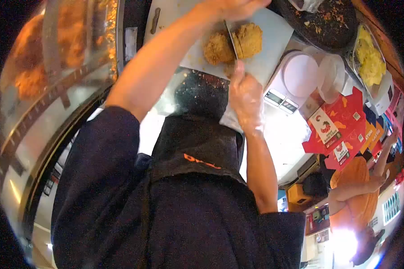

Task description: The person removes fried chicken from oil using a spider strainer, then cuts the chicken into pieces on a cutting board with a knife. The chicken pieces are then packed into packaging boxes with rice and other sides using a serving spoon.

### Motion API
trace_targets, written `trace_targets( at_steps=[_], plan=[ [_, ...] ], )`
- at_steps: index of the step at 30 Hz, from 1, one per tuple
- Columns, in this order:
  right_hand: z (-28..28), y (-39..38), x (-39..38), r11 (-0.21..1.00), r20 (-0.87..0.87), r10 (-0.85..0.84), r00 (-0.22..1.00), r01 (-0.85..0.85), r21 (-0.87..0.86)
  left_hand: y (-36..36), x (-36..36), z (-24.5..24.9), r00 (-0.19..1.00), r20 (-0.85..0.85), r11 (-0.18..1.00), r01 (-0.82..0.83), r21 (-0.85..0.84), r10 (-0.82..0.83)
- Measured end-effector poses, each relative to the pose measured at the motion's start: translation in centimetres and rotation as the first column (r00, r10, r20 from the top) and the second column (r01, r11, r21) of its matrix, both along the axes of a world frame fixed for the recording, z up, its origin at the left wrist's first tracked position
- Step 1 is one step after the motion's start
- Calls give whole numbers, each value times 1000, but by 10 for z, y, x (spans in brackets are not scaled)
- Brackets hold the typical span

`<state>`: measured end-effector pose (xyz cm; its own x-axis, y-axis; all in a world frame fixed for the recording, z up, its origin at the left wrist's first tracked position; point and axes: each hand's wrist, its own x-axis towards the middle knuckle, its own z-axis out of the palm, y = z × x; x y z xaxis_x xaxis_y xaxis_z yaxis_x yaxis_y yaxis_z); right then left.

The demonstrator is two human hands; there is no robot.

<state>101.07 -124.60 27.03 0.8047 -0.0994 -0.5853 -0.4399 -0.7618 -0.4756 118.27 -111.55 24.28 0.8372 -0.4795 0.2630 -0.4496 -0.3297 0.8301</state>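
My right hand (247, 96), in what looks like a thin clear glove, is closed round the handle of a knife (231, 39). The blade points away from me and stands on edge between two golden, crumb-coated pieces of fried food, one on the left (217, 48) and one on the right (249, 40). Both pieces lie on a white cutting board (274, 45). My left hand (240, 8) reaches over the board beyond the food, near the knife's tip. Its fingers stretch out to the right, partly cut off by the top edge of the view.
Right of the board stand a digital scale (299, 74) and a dark round pan (332, 27) with crumbs. A container of yellow food (370, 58) and red printed boxes (336, 121) lie farther right. A glass case (83, 76) is at left. Another person (357, 188) works at lower right.
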Motion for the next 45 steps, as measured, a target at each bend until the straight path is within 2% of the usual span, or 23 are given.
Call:
trace_targets(
  at_steps=[1, 2, 3, 5, 6, 7, 9, 10, 12, 16, 18, 22, 24, 28, 30, 31, 32, 33, 34, 37, 38, 43, 45],
  plan=[
    [10, 1, 0, 999, -9, 34, 999, -34, -14, 6, 0, 4, 909, 415, 999, -41, 7, 34],
    [24, 0, 2, 998, -4, 21, 1000, -20, 67, 11, -8, 9, 664, 746, 996, -89, 7, 55],
    [30, 1, -6, 996, 8, 30, 1000, -31, 79, 12, -13, 17, 655, 754, 995, -99, 18, 52],
    [26, 2, -25, 994, 137, 1, 991, -16, 108, 8, -12, 26, 856, 483, 970, -79, -228, 183],
    [19, 8, -33, 990, 375, -40, 926, -13, 139, 9, -17, 25, 904, 405, 956, -9, -292, 132],
    [11, 11, -39, 991, 354, -31, 935, -17, 132, 15, -23, 4, 913, 384, 954, -22, -299, 142],
    [8, 20, -31, 1000, 119, -6, 993, 6, 0, 31, -30, -48, 949, 316, 997, -27, 71, 3],
    [17, 20, -20, 1000, -67, 3, 998, -2, 20, 34, -24, -43, 945, 328, 997, -24, 71, 0],
    [28, 16, -13, 999, -89, 33, 996, -31, 28, 34, -17, -23, 964, 235, 990, -136, 24, 127],
    [30, 2, -35, 988, 132, -53, 990, 33, 149, 11, -15, 31, 951, 274, 970, -76, -233, 140],
    [39, -8, -40, 994, 66, -55, 996, 49, 100, -9, -23, 34, 863, 467, 947, -42, -317, 194],
    [47, -26, -27, 998, 44, -58, 997, 58, 9, -25, -14, 34, 957, 286, 996, 60, -59, -41],
    [53, -29, -17, 996, 4, -85, 996, 85, 5, -42, -8, 23, 871, 465, 927, 30, -375, 160],
    [-2, -27, -8, 989, 83, 34, 996, -21, -147, -35, -1, -21, 986, 170, 996, 15, -90, 1],
    [9, -27, 5, 995, 48, 17, 999, -12, -102, -37, 9, -10, 533, 809, 966, -197, -168, 250],
    [16, -29, 8, 998, 3, 9, 1000, -9, -58, -38, 5, -6, 532, 809, 966, -197, -170, 251],
    [21, -32, 2, 995, 45, 30, 999, -26, -98, -38, 3, -4, 838, 509, 978, -126, -169, 196],
    [24, -34, -2, 991, 105, 48, 993, -34, -132, -37, 8, 15, 987, 140, 981, -52, -188, 79],
    [29, -35, -9, 1000, 246, -20, 969, 19, 8, -38, 11, 34, 957, 289, 965, 43, -258, 35],
    [45, -39, -12, 999, 304, 9, 952, 7, -53, -50, 11, 51, 919, 388, 949, 176, -261, -64],
    [60, -38, 1, 992, 86, -115, 990, 110, 66, -55, 14, 46, 915, 398, 930, 202, -308, -67],
    [19, -41, 5, 995, 199, -58, 978, 72, -63, -54, 16, -5, 920, 375, 965, 192, -179, -113],
    [6, -41, 13, 988, 30, -38, 999, 42, -151, -52, 12, -17, 922, 361, 965, 209, -156, -141]
  ],
)
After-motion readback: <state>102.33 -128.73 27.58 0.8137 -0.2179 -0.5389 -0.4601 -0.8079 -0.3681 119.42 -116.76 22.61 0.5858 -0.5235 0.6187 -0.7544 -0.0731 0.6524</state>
